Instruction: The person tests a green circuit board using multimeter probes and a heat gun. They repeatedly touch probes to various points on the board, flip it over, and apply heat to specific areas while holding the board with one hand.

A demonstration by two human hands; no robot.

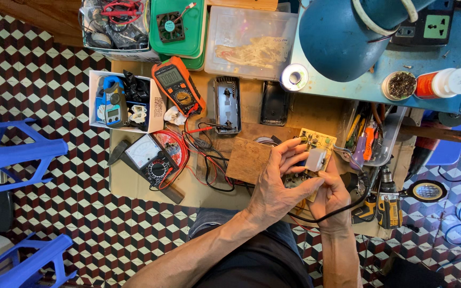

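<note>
In the head view I see my left hand [276, 184] and right hand [331, 198] both gripping the board [316, 146] above the wood block [248, 160]. I'd worry the black cable [342, 209] over my right wrist could snag and tug the board loose, or my fingers could bend its grey part [315, 159].

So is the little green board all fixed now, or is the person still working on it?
Still in hand. Done: the black casing halves lie open on the bench, so the circuit board is out. Now: the left hand and right hand both hold the board, fingers at its pale grey block. Left: the board is not back in its casing, and the orange meter lies untouched.
</note>
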